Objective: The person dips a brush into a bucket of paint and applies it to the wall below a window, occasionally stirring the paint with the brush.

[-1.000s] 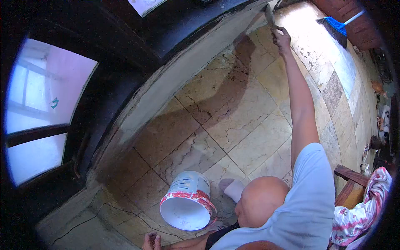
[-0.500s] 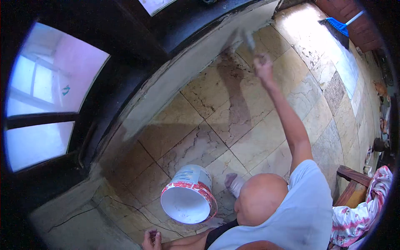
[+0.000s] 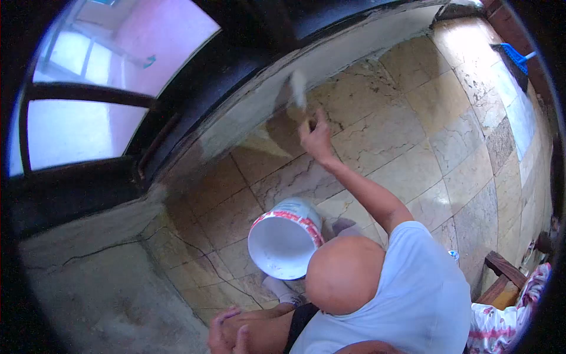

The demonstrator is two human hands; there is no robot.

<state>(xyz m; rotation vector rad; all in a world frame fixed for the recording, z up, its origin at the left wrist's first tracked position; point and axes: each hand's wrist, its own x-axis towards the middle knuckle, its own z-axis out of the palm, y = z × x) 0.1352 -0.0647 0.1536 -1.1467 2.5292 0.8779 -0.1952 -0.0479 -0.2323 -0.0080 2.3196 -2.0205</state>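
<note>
My right hand (image 3: 316, 137) reaches forward over the tiled floor, its fingers closed round the short handle of a hand tool. The pale, narrow head of this hand tool (image 3: 299, 88) points at the low wall strip (image 3: 259, 109); motion blurs it, so I cannot tell its exact kind. Down at the bottom edge, my left hand (image 3: 229, 333) rests by my bare leg, fingers apart and holding nothing. A white bucket (image 3: 302, 209) with a red-smeared rim stands tilted between my feet, its mouth facing me.
Cracked tiles (image 3: 383, 141) cover the floor. A dark framed glass door or window (image 3: 82, 133) rises at the left above a concrete step (image 3: 118, 289). To the far right are a blue broom (image 3: 514, 57), a wooden piece (image 3: 506, 270) and a flowered cloth (image 3: 492, 324).
My right hand has moved left and nearer along the wall strip with the tool. My left hand has shifted slightly and spread its fingers. The whole view has turned somewhat.
</note>
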